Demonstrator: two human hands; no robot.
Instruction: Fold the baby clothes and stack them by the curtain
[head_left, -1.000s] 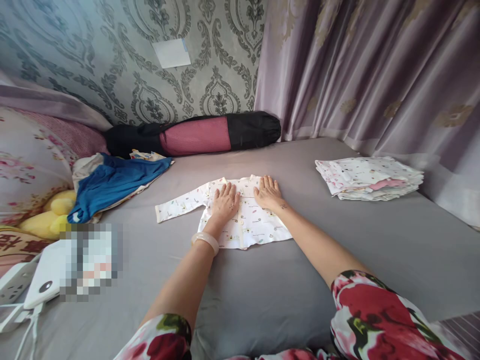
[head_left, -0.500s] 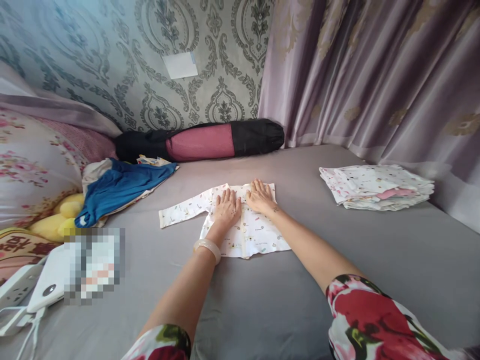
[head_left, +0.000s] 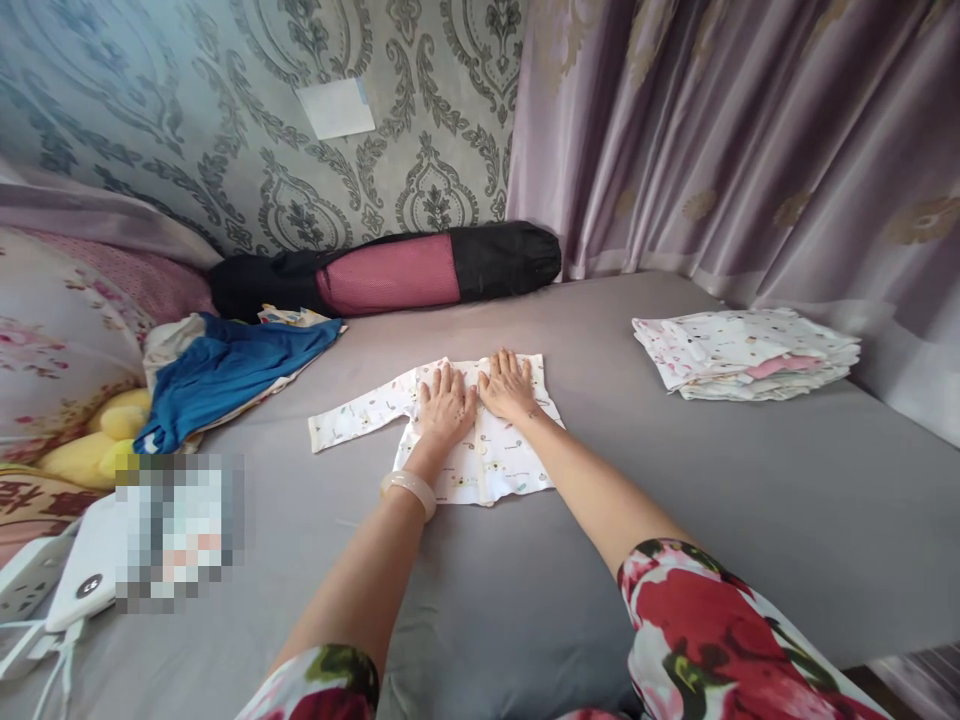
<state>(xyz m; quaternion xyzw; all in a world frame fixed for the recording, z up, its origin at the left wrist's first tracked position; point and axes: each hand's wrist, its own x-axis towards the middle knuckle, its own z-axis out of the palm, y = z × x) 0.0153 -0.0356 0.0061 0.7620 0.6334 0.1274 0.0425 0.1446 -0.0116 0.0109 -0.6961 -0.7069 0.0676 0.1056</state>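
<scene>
A small white long-sleeved baby shirt (head_left: 517, 470) with tiny coloured prints lies spread on the grey bed sheet. Its front placket, with a button, runs down the middle. One sleeve stretches out to the left; the other does not show. Flat on the upper chest, to the left of the placket, rests my left hand (head_left: 445, 406), fingers extended and a pale bangle on the wrist. My right hand (head_left: 508, 388) presses flat beside it on the upper right part, fingers pointing away from me. Neither hand grips the cloth.
Folded printed clothes (head_left: 750, 350) form a stack at the right. Blue clothing (head_left: 240, 365) lies at the left, near a yellow plush toy (head_left: 97, 450). A black and pink rolled bag (head_left: 390, 270) lies along the wall. A white power bank (head_left: 94, 560) with cables sits front left.
The camera view has shifted a little. My right hand has slid slightly inward over the shirt toward my left hand, which stays about where it was on the cloth.
</scene>
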